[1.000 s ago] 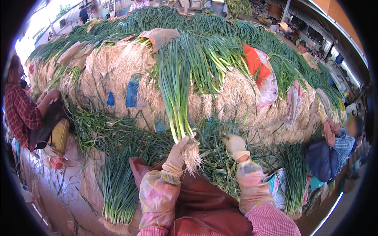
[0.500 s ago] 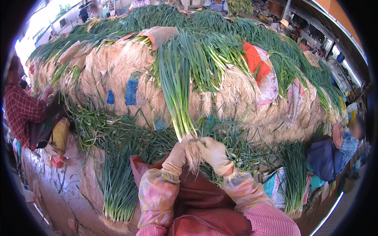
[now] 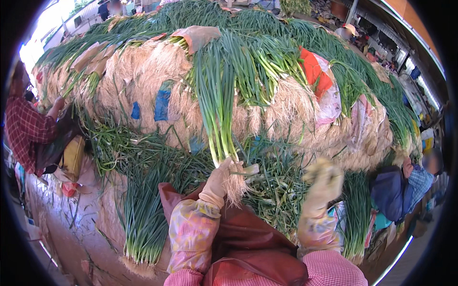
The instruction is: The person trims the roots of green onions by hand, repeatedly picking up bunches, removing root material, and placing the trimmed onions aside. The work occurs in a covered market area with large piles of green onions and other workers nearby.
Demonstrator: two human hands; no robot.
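My left hand (image 3: pixel 215 183), in a pale glove, is closed round the white stems of a bunch of green onions (image 3: pixel 220 128), just above the roots. Their long green leaves stretch away from me over the heap, and the tan roots hang down past my fingers. A pale strip of peel or leaf (image 3: pixel 249 170) sticks out beside the roots. Off to the right, apart from the bunch, is my right hand (image 3: pixel 324 178), also gloved. Motion smears its fingers, so what they hold, if anything, does not show.
A large heap of green onions (image 3: pixel 152 71) with roots outward lies ahead. Loose leaves (image 3: pixel 276 190) cover the ground before it. Trimmed bundles lie at left (image 3: pixel 145 224) and right (image 3: pixel 357 214). Co-workers sit at far left (image 3: pixel 31 128) and far right (image 3: pixel 420 181).
My right hand has left the root end of the bunch and swung to the right. My left hand keeps its hold in nearly the same place. A pale strip now shows beside the roots.
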